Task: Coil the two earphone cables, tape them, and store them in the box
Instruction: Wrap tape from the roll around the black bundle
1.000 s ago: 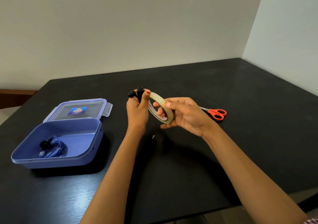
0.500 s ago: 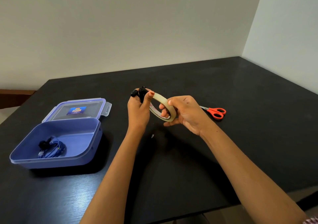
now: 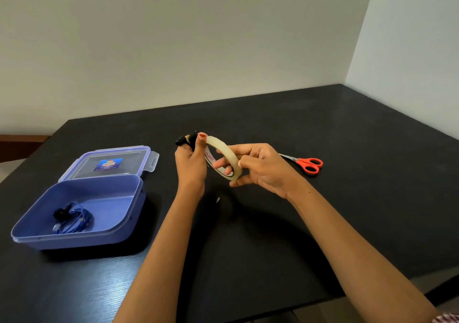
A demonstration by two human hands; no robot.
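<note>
My left hand point(image 3: 190, 163) grips a black earphone coil point(image 3: 185, 139); only its earbuds show above my fingers, and my thumb touches the rim of a clear tape roll point(image 3: 224, 157). My right hand point(image 3: 260, 168) holds that roll upright above the black table point(image 3: 347, 211), fingers through and around its ring. A blue earphone coil point(image 3: 72, 219) lies in the open blue box point(image 3: 119, 225) at the left.
The box's clear lid point(image 3: 111, 161) lies open behind the box. Red-handled scissors point(image 3: 306, 164) rest on the table right of my right hand. Walls stand behind the table and along its right side.
My right hand has shifted its grip on the tape roll, turning it slightly. My left hand and the black coil stay where they were.
</note>
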